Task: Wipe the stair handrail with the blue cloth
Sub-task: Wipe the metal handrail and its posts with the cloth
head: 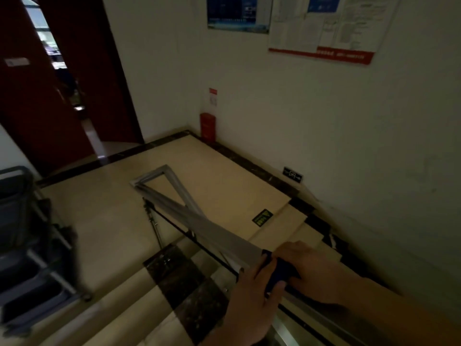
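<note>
You held the blue cloth [280,272] wrapped over the grey stair handrail [212,231], low on its slope, above the steps. Your left hand [252,300] was curled round the cloth from the near side, with the thumb lying on it. Your right hand [316,270] was closed over it from the far side, just beside the left one. A grey cart with bins [27,245] stood at the left, and a red door [37,108] was open beyond the landing.
</note>
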